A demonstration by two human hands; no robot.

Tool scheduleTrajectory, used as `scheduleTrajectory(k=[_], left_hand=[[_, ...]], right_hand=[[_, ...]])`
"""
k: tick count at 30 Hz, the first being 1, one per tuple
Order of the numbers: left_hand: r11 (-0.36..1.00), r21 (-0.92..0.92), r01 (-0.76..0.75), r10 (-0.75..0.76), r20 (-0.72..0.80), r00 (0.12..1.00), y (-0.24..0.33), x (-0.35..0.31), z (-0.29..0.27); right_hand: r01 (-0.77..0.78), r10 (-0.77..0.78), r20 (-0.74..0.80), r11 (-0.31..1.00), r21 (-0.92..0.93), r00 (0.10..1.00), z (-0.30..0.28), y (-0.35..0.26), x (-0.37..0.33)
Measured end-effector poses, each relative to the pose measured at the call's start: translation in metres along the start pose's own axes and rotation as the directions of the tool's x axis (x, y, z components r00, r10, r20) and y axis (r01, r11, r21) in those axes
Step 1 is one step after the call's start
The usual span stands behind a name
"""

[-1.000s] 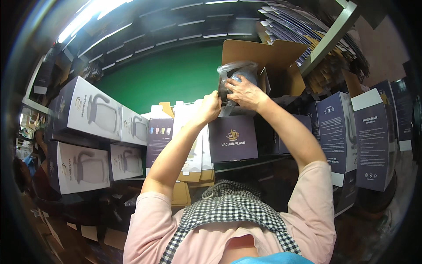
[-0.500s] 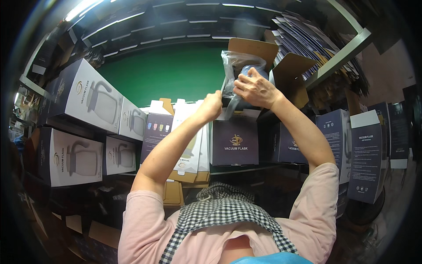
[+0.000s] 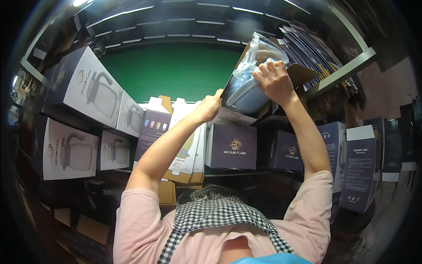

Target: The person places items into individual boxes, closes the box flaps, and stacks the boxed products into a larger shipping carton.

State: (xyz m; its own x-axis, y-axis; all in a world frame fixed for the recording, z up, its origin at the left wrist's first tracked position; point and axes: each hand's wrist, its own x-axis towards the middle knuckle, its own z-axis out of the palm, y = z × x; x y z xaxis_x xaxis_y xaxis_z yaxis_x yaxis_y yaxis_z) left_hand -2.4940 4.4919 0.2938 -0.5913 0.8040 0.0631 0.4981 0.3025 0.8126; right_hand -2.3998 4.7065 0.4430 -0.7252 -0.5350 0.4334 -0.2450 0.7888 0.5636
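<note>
My right hand (image 3: 274, 81) is closed over the top of a light blue vacuum flask (image 3: 248, 99), whose long curved handle shows below my fingers. The flask is tilted, with a crumpled clear plastic bag (image 3: 256, 52) about its upper part. It is at the mouth of an open carton whose brown inner flap (image 3: 303, 75) stands out on the right. My left hand (image 3: 211, 107) is closed at the carton's left edge, fingertips against it. The flask's lower end is hidden behind a pale panel and the carton.
A purple printed box (image 3: 233, 147) stands just in front. White-and-purple flask boxes (image 3: 94, 94) are stacked on the left, beside flat cartons (image 3: 187, 149). More purple boxes (image 3: 360, 167) stand right. Flattened cartons (image 3: 316, 53) lean under a metal rail (image 3: 340, 72); a green surface (image 3: 162, 72) lies behind.
My right hand has moved slightly right, and the flask now shows tilted with its handle in view. The plastic bag has shifted up and right. My left hand stays at the carton's edge.
</note>
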Motion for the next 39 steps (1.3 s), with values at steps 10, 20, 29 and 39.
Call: scheduleTrajectory(k=[10, 20, 29, 39], left_hand=[[0.997, -0.072, 0.028, -0.023, 0.070, 0.997, -0.002, -0.014, -0.005], [0.990, 0.066, -0.126, 0.138, -0.238, 0.961, -0.021, -0.041, 0.010], [0.895, 0.361, -0.263, 0.275, 0.019, 0.961, 0.034, 0.014, 0.034], [0.968, 0.237, -0.083, 0.099, -0.055, 0.994, 0.037, 0.028, 0.040]], right_hand=[[0.146, -0.112, 0.264, 0.983, -0.114, 0.958, 0.030, -0.055, 0.019], [-0.517, 0.275, 0.447, 0.296, 0.803, 0.851, 0.012, -0.078, -0.003], [-0.834, 0.695, 0.474, 0.370, 0.409, 0.541, 0.056, -0.100, -0.073], [-0.628, 0.531, 0.335, 0.657, 0.418, 0.778, 0.055, -0.117, -0.107]])
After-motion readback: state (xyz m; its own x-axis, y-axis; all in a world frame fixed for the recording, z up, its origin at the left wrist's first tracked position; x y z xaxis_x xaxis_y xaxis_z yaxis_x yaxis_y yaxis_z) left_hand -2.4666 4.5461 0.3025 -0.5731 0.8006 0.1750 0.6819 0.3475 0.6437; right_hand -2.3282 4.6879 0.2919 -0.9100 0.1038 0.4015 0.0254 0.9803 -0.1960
